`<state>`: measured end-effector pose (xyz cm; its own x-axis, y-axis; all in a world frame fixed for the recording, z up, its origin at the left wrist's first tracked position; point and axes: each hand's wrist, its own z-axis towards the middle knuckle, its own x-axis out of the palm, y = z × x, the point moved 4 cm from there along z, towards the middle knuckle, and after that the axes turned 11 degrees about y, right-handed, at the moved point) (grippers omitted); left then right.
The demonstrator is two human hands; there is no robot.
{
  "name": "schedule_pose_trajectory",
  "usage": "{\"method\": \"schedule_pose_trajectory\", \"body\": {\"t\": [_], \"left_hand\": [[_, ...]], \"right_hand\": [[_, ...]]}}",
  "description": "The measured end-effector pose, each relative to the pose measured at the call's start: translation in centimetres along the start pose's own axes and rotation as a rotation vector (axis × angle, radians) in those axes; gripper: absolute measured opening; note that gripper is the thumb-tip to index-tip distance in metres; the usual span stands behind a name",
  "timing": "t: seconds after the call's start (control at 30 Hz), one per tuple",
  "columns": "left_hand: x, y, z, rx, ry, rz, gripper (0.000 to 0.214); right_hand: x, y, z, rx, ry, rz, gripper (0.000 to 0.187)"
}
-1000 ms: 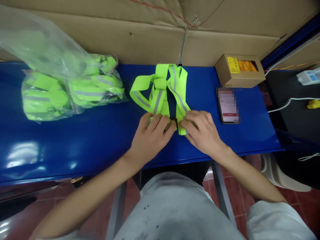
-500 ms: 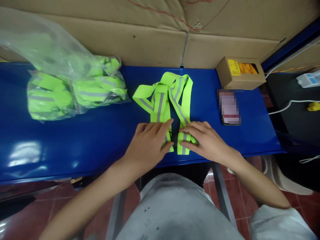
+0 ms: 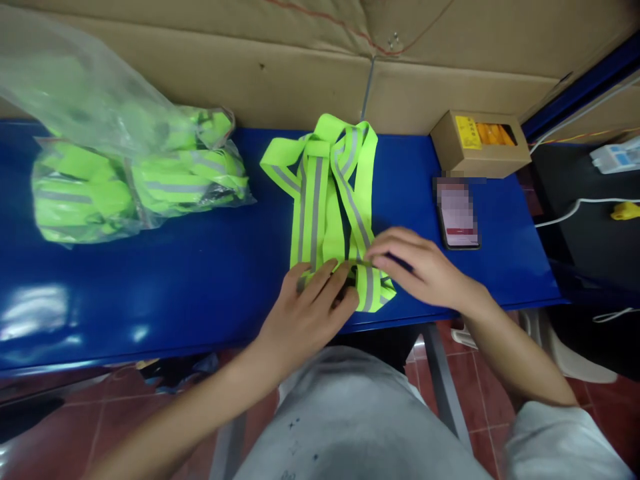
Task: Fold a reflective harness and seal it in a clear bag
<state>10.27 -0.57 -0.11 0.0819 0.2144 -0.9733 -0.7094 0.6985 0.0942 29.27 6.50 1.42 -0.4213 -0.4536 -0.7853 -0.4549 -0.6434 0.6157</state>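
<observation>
A neon green strap vest with grey reflective stripes lies stretched out on the blue table, running from the back wall to the front edge. My left hand rests flat on its near end, fingers stretched out and pressing the straps down. My right hand hovers over the near right strap, its fingers extended and touching the strap's edge. Neither hand grips anything.
A clear plastic bag of more green vests sits at the left of the table. A phone and a small cardboard box lie at the right. Cardboard lines the back. A white cable runs at the far right.
The vest has been pulled out longer and straighter toward the front edge. My left hand slid nearer along it; my right hand lifted off the strap slightly.
</observation>
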Motion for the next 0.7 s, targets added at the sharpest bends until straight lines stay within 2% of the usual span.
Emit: {"method": "schedule_pose_trajectory", "body": {"t": [0.07,0.17,0.27,0.37,0.47,0.57,0.7], "left_hand": [[0.1,-0.5,-0.6,0.018,-0.007,-0.019,0.019],[-0.1,-1.1,-1.3,0.031,0.004,-0.069,0.022],[-0.4,-1.5,-1.5,0.022,0.020,-0.077,0.025],[-1.2,-1.6,-1.4,0.006,-0.022,-0.035,0.035],[-1.6,-1.7,-1.3,0.014,-0.049,-0.003,0.045],[-1.4,-2.3,-1.6,0.037,-0.077,-0.007,0.037],[-0.3,-3.7,-2.4,0.048,-0.075,-0.032,0.032]], "right_hand": [[0.1,-1.7,1.2,0.081,-0.038,-0.133,0.031],[1.3,-3.9,3.5,0.156,0.048,-0.303,0.045],[1.8,-5.6,5.2,0.209,0.042,-0.388,0.052],[1.3,-6.7,6.1,0.260,-0.005,-0.423,0.055],[0.4,-7.1,6.3,0.268,-0.005,-0.416,0.053],[-0.6,-6.5,5.9,0.246,-0.016,-0.349,0.042],[-2.0,-5.4,5.7,0.257,-0.176,-0.323,0.035]]}}
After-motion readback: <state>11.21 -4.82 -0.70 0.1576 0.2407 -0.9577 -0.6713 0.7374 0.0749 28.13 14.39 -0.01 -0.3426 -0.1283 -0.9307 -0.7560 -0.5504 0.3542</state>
